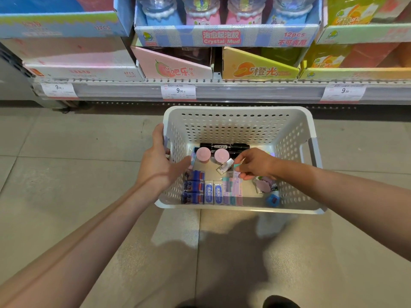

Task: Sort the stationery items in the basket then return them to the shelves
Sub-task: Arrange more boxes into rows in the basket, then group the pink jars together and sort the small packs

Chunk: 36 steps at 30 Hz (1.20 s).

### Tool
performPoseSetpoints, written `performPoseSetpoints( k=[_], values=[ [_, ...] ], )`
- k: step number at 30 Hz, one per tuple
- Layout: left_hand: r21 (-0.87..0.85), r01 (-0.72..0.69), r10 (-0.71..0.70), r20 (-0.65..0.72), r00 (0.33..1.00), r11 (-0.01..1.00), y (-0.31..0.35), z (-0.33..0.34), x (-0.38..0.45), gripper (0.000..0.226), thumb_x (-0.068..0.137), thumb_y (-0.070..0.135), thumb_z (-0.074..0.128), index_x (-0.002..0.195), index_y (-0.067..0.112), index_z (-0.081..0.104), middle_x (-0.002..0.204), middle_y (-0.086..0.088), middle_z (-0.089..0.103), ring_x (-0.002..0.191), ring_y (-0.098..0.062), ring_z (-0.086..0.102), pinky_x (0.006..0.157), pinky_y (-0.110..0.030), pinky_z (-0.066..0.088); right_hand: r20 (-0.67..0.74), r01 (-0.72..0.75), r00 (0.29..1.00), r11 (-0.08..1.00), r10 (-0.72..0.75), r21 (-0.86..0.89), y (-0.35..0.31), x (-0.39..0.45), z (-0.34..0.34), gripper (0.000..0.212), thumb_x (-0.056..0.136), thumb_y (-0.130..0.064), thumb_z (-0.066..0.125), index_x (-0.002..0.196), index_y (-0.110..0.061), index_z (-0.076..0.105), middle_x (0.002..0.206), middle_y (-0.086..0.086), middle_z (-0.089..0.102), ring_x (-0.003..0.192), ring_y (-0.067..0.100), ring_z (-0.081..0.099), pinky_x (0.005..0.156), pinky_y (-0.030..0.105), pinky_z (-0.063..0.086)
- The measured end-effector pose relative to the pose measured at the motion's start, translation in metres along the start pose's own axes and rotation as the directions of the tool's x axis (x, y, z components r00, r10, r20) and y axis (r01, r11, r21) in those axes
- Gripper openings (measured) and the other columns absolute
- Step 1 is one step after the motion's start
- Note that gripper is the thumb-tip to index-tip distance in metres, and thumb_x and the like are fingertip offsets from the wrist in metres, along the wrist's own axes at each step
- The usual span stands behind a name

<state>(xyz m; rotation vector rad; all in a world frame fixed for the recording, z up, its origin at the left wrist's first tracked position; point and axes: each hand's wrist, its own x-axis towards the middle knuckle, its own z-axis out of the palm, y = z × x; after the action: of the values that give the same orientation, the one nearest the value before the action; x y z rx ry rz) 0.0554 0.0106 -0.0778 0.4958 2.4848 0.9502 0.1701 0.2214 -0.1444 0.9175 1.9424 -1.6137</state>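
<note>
The white basket [240, 130] of stationery sits on the floor by the shelf [222, 91], the left hand [159, 161] spread on its side, the right hand [253, 163] pinching a small green eraser [236, 167] inside.

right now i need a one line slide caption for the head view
Left hand steadies white basket while right hand pinches a small stationery item.
</note>
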Motion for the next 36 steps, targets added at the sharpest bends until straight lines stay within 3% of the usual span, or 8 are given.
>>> performPoseSetpoints(
  k=[5,13,17,21,23,28,32,36],
  values=[
    [0.004,0.006,-0.006,-0.001,1.000,1.000,0.000,0.000,0.001,0.092,0.077,0.027,0.076,0.146,0.030,0.016,0.108,0.004,0.056,0.084,-0.018,0.061,0.057,-0.023,0.047,-0.021,-0.020,1.000,0.991,0.018,-0.136,0.008,0.009,0.012,0.017,0.087,0.000,0.061,0.079,-0.013,0.053,0.074,0.010,0.061,0.062,0.015,0.060,0.056,0.021,0.055],
    [-0.004,0.015,-0.015,0.003,1.000,1.000,0.000,0.000,0.001,0.093,0.078,0.027,0.075,0.148,0.028,0.014,0.113,0.001,0.058,0.081,-0.015,0.057,0.056,-0.020,0.042,-0.037,0.009,0.999,0.993,-0.013,-0.115,0.020,0.019,0.030,0.023,0.083,0.005,0.063,0.073,-0.013,0.053,0.080,0.005,0.057,0.067,0.014,0.062,0.064,0.025,0.058],
    [-0.013,0.022,-0.022,0.012,1.000,1.000,0.002,-0.001,-0.001,0.092,0.079,0.025,0.075,0.148,0.027,0.014,0.120,-0.002,0.058,0.083,-0.015,0.055,0.053,-0.014,0.038,-0.069,0.047,0.996,0.986,-0.058,-0.158,0.024,0.021,0.033,0.021,0.083,0.003,0.065,0.074,-0.013,0.054,0.079,0.004,0.058,0.065,0.012,0.063,0.057,0.020,0.057],
    [-0.008,0.024,-0.024,0.015,1.000,1.000,0.003,-0.001,-0.001,0.091,0.079,0.024,0.074,0.148,0.027,0.014,0.118,-0.002,0.057,0.082,-0.015,0.054,0.054,-0.015,0.038,-0.086,0.065,0.993,0.974,-0.085,-0.218,0.025,0.020,0.035,0.008,0.082,-0.002,0.067,0.086,-0.006,0.061,0.079,0.006,0.064,0.059,0.009,0.063,0.052,0.013,0.053],
    [-0.011,0.027,-0.027,0.017,0.999,1.000,0.004,-0.001,-0.001,0.092,0.079,0.024,0.074,0.148,0.027,0.014,0.120,-0.002,0.057,0.083,-0.015,0.054,0.058,-0.020,0.042,-0.101,0.069,0.990,0.967,-0.096,-0.245,0.026,0.020,0.035,0.012,0.082,-0.003,0.068,0.094,-0.001,0.064,0.085,0.010,0.066,0.059,0.008,0.062,0.053,0.013,0.053],
    [-0.017,0.026,-0.026,0.015,1.000,1.000,0.004,-0.001,-0.001,0.093,0.078,0.025,0.075,0.148,0.028,0.014,0.127,-0.003,0.057,0.086,-0.016,0.055,0.067,-0.028,0.044,-0.084,0.058,0.993,0.965,-0.082,-0.256,0.026,0.020,0.036,0.018,0.089,-0.004,0.059,0.105,0.000,0.066,0.100,0.018,0.070,0.084,0.025,0.070,0.080,0.035,0.058],
    [-0.026,0.022,-0.022,0.019,1.000,0.999,0.005,-0.001,-0.002,0.091,0.079,0.024,0.075,0.148,0.028,0.015,0.129,-0.002,0.055,0.087,-0.014,0.053,0.066,-0.025,0.043,-0.017,0.011,1.000,0.970,-0.016,-0.241,0.022,0.019,0.033,0.025,0.093,-0.001,0.050,0.115,-0.003,0.063,0.100,0.017,0.067,0.072,0.017,0.065,0.068,0.021,0.055],
    [-0.029,0.025,-0.024,0.019,1.000,0.999,0.006,-0.002,-0.003,0.092,0.079,0.024,0.075,0.148,0.029,0.014,0.130,-0.001,0.055,0.087,-0.015,0.054,0.069,-0.028,0.046,0.100,-0.003,0.995,0.966,0.030,-0.258,0.017,0.014,0.025,0.036,0.095,-0.003,0.048,0.130,-0.007,0.052,0.106,0.019,0.063,0.068,0.011,0.061,0.067,0.020,0.053]
  ],
)
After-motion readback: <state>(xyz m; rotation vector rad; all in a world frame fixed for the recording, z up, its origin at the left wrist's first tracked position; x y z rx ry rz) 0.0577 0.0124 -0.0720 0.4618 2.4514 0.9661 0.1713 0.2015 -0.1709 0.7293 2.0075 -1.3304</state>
